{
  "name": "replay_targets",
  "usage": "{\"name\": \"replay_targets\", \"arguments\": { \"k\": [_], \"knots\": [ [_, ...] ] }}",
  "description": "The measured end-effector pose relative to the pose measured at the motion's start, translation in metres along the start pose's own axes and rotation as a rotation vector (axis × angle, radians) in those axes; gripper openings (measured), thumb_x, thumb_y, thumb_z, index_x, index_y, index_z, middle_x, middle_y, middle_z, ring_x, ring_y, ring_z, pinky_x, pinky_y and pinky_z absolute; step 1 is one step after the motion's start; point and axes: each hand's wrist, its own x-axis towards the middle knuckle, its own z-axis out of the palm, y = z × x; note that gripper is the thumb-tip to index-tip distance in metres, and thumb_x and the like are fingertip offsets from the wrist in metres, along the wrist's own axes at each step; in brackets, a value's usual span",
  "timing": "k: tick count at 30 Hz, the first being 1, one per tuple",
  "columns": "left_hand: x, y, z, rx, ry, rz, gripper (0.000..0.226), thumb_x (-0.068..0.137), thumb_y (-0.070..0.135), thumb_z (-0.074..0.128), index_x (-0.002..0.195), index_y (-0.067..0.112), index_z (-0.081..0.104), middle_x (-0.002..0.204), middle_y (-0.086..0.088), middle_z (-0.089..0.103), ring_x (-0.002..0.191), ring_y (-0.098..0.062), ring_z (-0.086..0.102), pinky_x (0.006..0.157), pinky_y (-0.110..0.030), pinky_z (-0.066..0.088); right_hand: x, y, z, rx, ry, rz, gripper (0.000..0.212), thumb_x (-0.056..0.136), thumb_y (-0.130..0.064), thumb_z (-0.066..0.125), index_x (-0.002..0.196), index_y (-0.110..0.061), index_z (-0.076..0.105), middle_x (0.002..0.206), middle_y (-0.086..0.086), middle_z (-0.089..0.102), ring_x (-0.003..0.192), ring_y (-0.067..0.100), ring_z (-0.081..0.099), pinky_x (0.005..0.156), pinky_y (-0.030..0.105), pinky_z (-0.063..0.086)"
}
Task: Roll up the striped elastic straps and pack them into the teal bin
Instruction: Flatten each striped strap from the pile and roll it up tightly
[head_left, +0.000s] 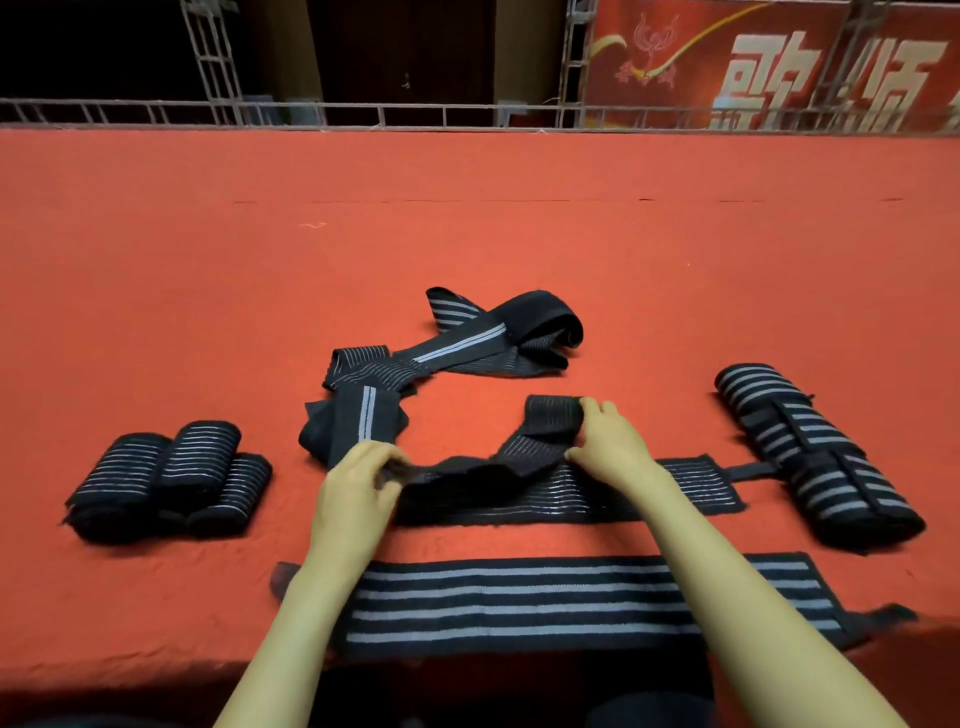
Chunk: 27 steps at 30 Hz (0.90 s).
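Fingers (382, 470) of the left hand (353, 488) pinch one end of a thin-striped strap (519, 457); the right hand (610, 441) grips its folded part. Rolled straps (171, 478) lie left of that hand on the bench (467, 234).

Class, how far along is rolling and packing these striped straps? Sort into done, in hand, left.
Done: black thin-striped rolls at left and wide-striped rolls at right. In hand: left hand and right hand grip one black thin-striped strap. Left: the flat thin-striped strap, flat wide-striped strap, tangled pile; no teal bin shows, so packing remains.
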Motion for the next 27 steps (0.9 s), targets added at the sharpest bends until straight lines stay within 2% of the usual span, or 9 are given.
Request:
{"name": "replay_targets", "arguments": {
  "k": [3,6,9,11,15,18,21,24,27],
  "knots": [
    [-0.003,0.003,0.009,-0.114,-0.041,-0.033,0.035,0.065,-0.012,0.066,0.084,0.017,0.066,0.088,0.010,0.061,0.084,-0.002,0.055,0.076,-0.009,0.043,-0.011,0.018,0.007,0.075,0.136,0.023,0.045,0.088,-0.010,0.053,0.132,-0.004,0.040,0.130,0.018,0.041,0.119,0.038,0.042,0.103,0.042,0.033],
    [-0.007,0.007,0.008,-0.195,-0.104,-0.074,0.030,0.072,-0.001,0.064,0.094,0.020,0.065,0.098,0.013,0.060,0.096,0.005,0.054,0.083,-0.006,0.040,-0.011,0.018,0.008,0.264,0.280,-0.073,0.042,0.087,-0.005,0.051,0.129,-0.005,0.045,0.132,0.014,0.042,0.123,0.032,0.039,0.104,0.033,0.028],
    [-0.010,0.010,0.004,-0.273,-0.103,-0.155,0.015,0.085,0.006,0.061,0.091,0.018,0.068,0.098,0.012,0.063,0.096,0.009,0.053,0.079,0.000,0.035,0.001,0.006,0.011,0.241,0.169,-0.139,0.052,0.089,-0.024,0.062,0.136,-0.012,0.042,0.137,0.008,0.041,0.130,0.026,0.033,0.107,0.034,0.028],
    [-0.011,0.012,0.003,-0.297,-0.056,-0.224,0.013,0.092,0.015,0.058,0.086,0.018,0.070,0.094,0.012,0.065,0.093,0.005,0.056,0.077,0.000,0.034,0.013,0.001,0.016,0.174,0.069,-0.062,0.061,0.087,-0.032,0.065,0.138,-0.012,0.039,0.136,0.010,0.042,0.130,0.030,0.034,0.107,0.039,0.031],
    [-0.009,0.008,0.000,-0.436,-0.026,-0.327,0.026,0.086,0.003,0.062,0.091,0.028,0.067,0.104,0.004,0.066,0.096,-0.010,0.062,0.087,-0.014,0.044,0.029,-0.006,0.024,0.100,0.154,-0.022,0.021,0.089,-0.018,0.058,0.107,-0.007,0.058,0.113,0.016,0.057,0.109,0.036,0.053,0.084,0.040,0.042],
    [-0.002,0.007,-0.006,-0.570,0.036,-0.365,0.033,0.084,0.003,0.066,0.101,0.031,0.063,0.118,-0.003,0.060,0.091,-0.013,0.066,0.085,-0.023,0.047,0.026,-0.003,0.005,0.286,0.348,-0.033,0.010,0.089,-0.013,0.057,0.093,-0.003,0.059,0.099,0.019,0.062,0.095,0.037,0.057,0.076,0.041,0.040],
    [0.004,0.004,-0.007,-0.609,0.077,-0.387,0.044,0.082,0.001,0.068,0.107,0.035,0.056,0.125,0.000,0.054,0.088,-0.018,0.066,0.081,-0.028,0.051,0.012,0.021,-0.023,0.430,0.497,0.032,0.013,0.089,-0.010,0.059,0.100,-0.002,0.058,0.100,0.022,0.064,0.095,0.037,0.059,0.077,0.039,0.039],
    [0.004,0.002,0.001,-0.515,0.019,-0.454,0.045,0.081,0.002,0.069,0.114,0.027,0.050,0.124,-0.001,0.055,0.092,-0.023,0.064,0.088,-0.039,0.051,-0.013,0.050,-0.038,0.416,0.548,0.121,0.023,0.091,-0.010,0.057,0.112,-0.002,0.052,0.107,0.026,0.063,0.101,0.042,0.058,0.081,0.041,0.041],
    [0.004,0.009,0.015,-0.299,-0.089,-0.433,0.041,0.081,0.004,0.069,0.116,0.019,0.053,0.116,-0.002,0.060,0.087,-0.018,0.062,0.086,-0.032,0.047,-0.037,0.072,-0.037,0.370,0.489,0.226,0.027,0.093,-0.015,0.056,0.116,-0.005,0.046,0.107,0.027,0.063,0.102,0.044,0.058,0.081,0.043,0.042]
  ]
}}
